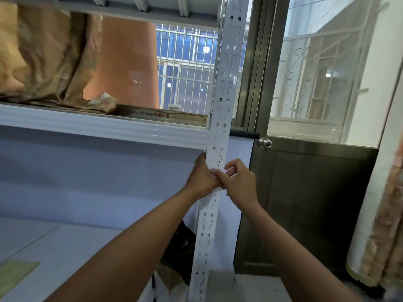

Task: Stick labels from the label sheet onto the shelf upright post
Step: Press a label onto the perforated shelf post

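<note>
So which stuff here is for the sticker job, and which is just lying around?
For the job: white shelf post, left hand, right hand, both at the post.

Just lying around: crumpled brown paper, door knob, flat printed box on the shelf.

Upright white perforated shelf post

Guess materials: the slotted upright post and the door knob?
Upright post: looks like white-painted sheet steel, given the thin angle profile, punched keyhole slots and slightly glossy coat. Door knob: polished metal, probably stainless or chrome-plated, judging by its mirror-like highlights; the exact alloy cannot be told.
</note>
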